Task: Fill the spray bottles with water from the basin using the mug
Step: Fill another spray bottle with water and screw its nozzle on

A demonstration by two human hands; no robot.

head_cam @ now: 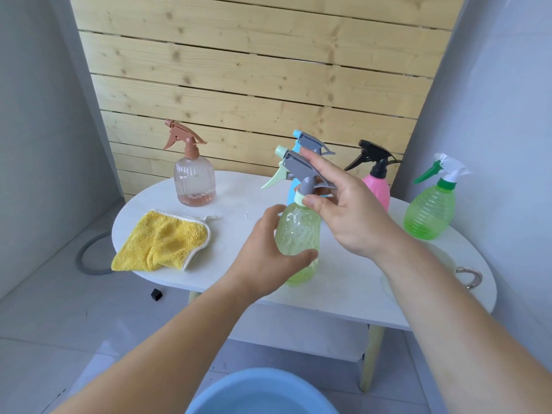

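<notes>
A pale green spray bottle (298, 234) with a grey and mint trigger head (295, 165) stands near the table's front edge. My left hand (265, 255) grips its body from the left, thumb across the front. My right hand (346, 213) holds the head at the collar, thumb on the mint ring and fingers behind the grey top. The mug (470, 277) sits at the table's right end, mostly hidden behind my right forearm, with only its handle and a bit of rim showing. The blue basin (260, 392) with water lies on the floor below me.
On the white oval table (343, 282) stand a clear bottle with a brown head (194, 180), a blue bottle (292, 186) behind the held one, a pink bottle with a black head (378, 186) and a bright green bottle (430, 210). A yellow cloth (161, 240) lies at the left.
</notes>
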